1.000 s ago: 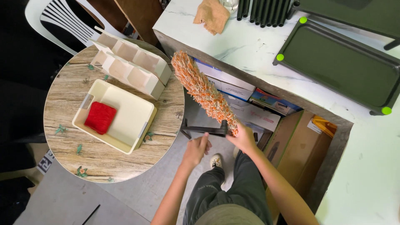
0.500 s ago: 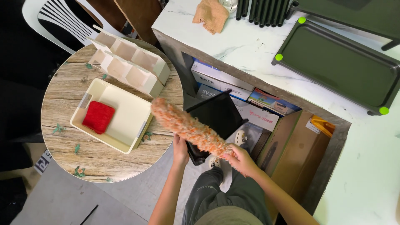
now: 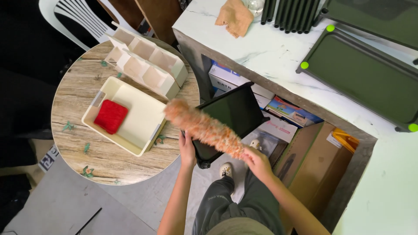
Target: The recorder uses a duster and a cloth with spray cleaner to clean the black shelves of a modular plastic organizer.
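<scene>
My left hand (image 3: pixel 187 150) grips the left edge of a black tablet-like screen (image 3: pixel 233 114), held tilted up above my lap. My right hand (image 3: pixel 257 161) holds the handle end of a fluffy orange duster (image 3: pixel 202 128), whose head lies across the lower left part of the screen, blurred with motion. Both are between the round wooden table (image 3: pixel 87 148) and the marble counter (image 3: pixel 278 52).
On the round table sit a cream tray (image 3: pixel 139 126) holding a red cloth (image 3: pixel 111 116) and a white divided organiser (image 3: pixel 146 63). The counter carries a tan cloth (image 3: pixel 235 17) and dark green trays (image 3: pixel 365 78). Boxes and books (image 3: pixel 283 117) fill the shelf below. A white chair (image 3: pixel 74 17) stands behind.
The black screen was lifted from low near the floor to a tilted position. The duster swung down from upright and now lies across the screen, moving left.
</scene>
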